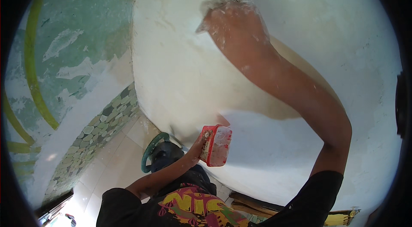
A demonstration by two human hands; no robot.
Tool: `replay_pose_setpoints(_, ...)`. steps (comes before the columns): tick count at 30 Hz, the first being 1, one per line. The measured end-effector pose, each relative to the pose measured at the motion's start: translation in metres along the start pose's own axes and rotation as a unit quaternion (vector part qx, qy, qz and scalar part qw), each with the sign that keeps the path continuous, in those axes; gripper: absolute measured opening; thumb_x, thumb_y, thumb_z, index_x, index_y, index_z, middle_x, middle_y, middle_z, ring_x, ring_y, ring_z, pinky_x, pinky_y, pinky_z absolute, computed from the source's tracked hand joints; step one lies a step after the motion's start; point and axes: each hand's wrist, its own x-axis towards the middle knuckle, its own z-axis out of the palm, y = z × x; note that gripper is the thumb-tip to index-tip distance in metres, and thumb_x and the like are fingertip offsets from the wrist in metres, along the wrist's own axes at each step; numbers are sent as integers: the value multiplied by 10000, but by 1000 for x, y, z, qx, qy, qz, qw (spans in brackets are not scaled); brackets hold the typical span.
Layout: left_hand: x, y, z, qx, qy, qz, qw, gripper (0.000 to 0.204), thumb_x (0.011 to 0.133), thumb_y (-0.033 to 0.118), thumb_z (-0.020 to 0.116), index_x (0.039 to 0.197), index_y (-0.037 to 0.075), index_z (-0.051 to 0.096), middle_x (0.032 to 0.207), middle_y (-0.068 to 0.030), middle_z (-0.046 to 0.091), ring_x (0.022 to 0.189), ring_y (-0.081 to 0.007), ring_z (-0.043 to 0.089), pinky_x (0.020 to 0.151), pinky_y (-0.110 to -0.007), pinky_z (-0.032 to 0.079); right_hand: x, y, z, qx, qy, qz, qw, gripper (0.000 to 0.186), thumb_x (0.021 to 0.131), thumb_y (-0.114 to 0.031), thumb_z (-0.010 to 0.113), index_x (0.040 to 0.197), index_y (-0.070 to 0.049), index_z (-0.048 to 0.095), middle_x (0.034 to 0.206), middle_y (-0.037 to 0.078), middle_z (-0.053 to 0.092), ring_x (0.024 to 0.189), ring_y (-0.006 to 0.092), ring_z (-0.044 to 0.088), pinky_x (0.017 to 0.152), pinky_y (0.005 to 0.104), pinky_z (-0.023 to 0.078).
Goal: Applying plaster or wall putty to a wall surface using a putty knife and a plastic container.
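Observation:
Low in the middle, my left hand [196, 149] is closed round the side of a red plastic tub [220, 146]. The tub is tilted toward me, and a whitish, paste-like layer shows inside it. My right arm reaches far up, and the right hand [237, 17] is pressed against the pale wall [176, 51]. Its fingers are bunched round a crumpled greyish-white sheet [218, 0]; whether it is cloth or thin plastic I cannot tell. White smears and specks cover the hand and forearm.
A green wall [103, 21] with whitish patches and yellow-green curved stripes meets the pale wall at the left. Below it runs a band of flat pebbles [92, 130]. A teal plastic rim [148, 154] stands by my legs on the tiled floor [105, 158]. Wooden pieces [253, 205] lie lower right.

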Motion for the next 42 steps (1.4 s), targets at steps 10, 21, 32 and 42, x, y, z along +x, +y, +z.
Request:
replay_pose_setpoints(10,-15,4,16,51,35,-11,998,620,928,545,527,1388,147,404,1266,-68,579,1085,-195,626,887,-387,547,-70,-51,-33,-79,-255,-42,963,199,823,-135,565,995,-66,637,957,87,653,909,238,618,864,421,464)
replay_pose_setpoints(21,-20,-2,15,12,17,11,1000,587,941,507,543,1367,130,398,1162,-20,593,1015,-127,614,878,-314,517,-55,-46,-36,-280,-368,-98,881,147,842,-116,559,959,-94,646,931,60,628,898,195,616,752,323,477)
replay_pose_setpoints(32,-18,10,20,-4,37,23,999,590,942,511,538,1362,118,407,1165,-28,596,1023,-130,617,864,-324,530,-19,3,-27,-79,-218,39,972,117,864,-151,532,900,-110,636,930,83,637,951,246,609,829,427,462)
replay_pose_setpoints(42,-27,10,18,7,42,25,999,572,948,503,528,1366,127,419,1208,-37,591,1066,-152,611,904,-341,519,-49,-51,-41,-11,-405,7,914,281,819,-140,558,1017,27,667,1086,186,654,1094,316,593,956,505,413)
